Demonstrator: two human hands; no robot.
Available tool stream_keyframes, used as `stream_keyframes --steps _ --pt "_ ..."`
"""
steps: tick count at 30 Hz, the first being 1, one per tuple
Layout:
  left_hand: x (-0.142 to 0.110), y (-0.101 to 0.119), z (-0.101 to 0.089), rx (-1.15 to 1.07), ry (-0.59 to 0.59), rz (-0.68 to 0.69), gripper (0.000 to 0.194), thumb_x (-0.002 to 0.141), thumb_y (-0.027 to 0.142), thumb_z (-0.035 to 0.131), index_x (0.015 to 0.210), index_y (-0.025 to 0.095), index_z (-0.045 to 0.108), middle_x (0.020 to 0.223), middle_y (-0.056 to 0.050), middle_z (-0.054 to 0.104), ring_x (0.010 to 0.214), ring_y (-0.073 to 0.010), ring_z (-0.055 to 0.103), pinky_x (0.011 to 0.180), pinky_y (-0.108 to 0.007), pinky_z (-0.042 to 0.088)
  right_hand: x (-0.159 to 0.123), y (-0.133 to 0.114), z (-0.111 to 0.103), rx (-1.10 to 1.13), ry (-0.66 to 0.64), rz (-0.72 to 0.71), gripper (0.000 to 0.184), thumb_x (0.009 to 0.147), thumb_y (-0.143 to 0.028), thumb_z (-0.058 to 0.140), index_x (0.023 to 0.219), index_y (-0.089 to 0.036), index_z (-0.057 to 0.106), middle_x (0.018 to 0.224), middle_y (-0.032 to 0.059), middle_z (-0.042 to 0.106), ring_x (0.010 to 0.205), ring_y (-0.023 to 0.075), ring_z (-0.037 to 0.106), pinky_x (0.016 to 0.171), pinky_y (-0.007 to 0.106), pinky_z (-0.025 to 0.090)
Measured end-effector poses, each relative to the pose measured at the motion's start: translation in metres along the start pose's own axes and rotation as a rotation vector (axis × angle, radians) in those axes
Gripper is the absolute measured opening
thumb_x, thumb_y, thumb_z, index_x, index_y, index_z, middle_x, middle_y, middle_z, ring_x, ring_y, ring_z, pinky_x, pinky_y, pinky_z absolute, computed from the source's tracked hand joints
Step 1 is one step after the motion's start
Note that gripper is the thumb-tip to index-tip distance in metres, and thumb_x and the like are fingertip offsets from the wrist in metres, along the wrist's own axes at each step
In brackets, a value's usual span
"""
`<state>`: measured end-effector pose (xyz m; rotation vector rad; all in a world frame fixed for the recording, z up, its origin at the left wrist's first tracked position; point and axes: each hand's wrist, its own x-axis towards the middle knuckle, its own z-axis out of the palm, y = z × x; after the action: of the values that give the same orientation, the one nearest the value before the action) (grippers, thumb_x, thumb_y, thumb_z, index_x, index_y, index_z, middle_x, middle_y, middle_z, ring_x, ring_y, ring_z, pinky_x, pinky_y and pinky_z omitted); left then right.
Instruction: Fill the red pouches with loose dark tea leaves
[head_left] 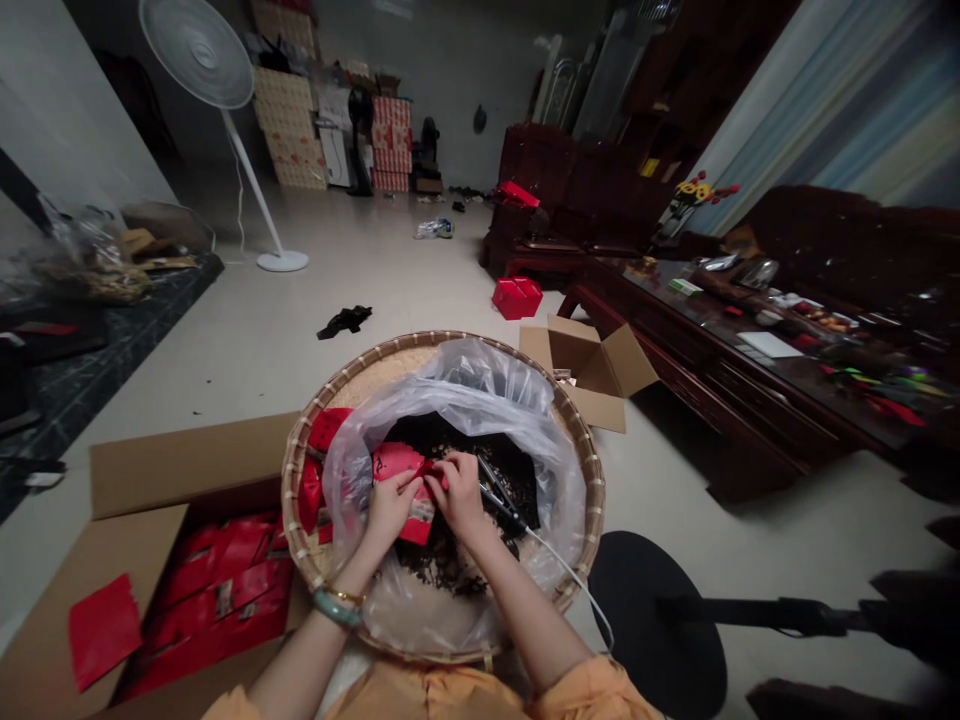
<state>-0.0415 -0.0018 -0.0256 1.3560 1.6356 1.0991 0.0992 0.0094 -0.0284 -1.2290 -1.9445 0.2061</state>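
Both hands pinch the top edge of a red packet (394, 460). My left hand (390, 510) has thumb and fingers together on its edge. Beside it, my right hand (459, 497) grips the same edge, fingers bent inward. Below them a clear plastic bag (559, 455), spread open, holds dark dried bits (442, 578) that look like leaves. A black clamp-like tool (501, 500) with a white cord, resembling a hair straightener, lies just right of my right hand. All this rests in a round woven bamboo tray (592, 490). More red packets (310, 490) lie along its left side.
An open carton (139, 480) full of red packets stands left. Another open carton (589, 365) and a red box (517, 297) sit ahead. A round black base (652, 630) stands at right, near a dark wooden table (675, 320). A white fan (255, 180) stands at far left.
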Motion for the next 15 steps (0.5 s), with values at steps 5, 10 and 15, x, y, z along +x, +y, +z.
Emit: stream_keyframes --steps 5,10,15 --pt "-0.002 0.004 -0.001 0.066 -0.078 0.035 0.026 0.069 0.032 0.059 0.085 0.019 0.074 0.08 -0.006 0.074 0.072 -0.0228 0.066 0.072 -0.032 0.051 0.004 0.005 -0.018 0.168 -0.094 0.079 0.012 0.083 -0.024 0.053 0.074 -0.02 0.06 0.075 0.004 0.058 0.077 0.0189 0.051 0.072 0.032 0.042" --pt "0.0 0.002 -0.008 -0.162 -0.27 -0.091 0.036 0.069 0.04 0.061 0.091 0.015 0.073 0.082 -0.006 0.074 0.07 -0.0219 0.067 0.072 -0.034 0.052 -0.009 0.013 -0.028 0.532 -0.131 0.447 0.019 0.08 -0.037 0.056 0.075 -0.019 0.059 0.067 0.0007 0.059 0.067 0.0167 0.053 0.067 0.03 0.044" --pt "-0.001 0.01 -0.01 -0.156 -0.311 -0.082 0.032 0.071 0.041 0.059 0.085 0.017 0.074 0.091 -0.006 0.074 0.086 -0.0231 0.066 0.084 -0.035 0.048 -0.024 0.008 -0.036 0.98 -0.5 0.596 0.041 0.064 -0.043 0.073 0.094 -0.016 0.066 0.079 0.0008 0.067 0.074 0.0183 0.061 0.077 0.033 0.047"
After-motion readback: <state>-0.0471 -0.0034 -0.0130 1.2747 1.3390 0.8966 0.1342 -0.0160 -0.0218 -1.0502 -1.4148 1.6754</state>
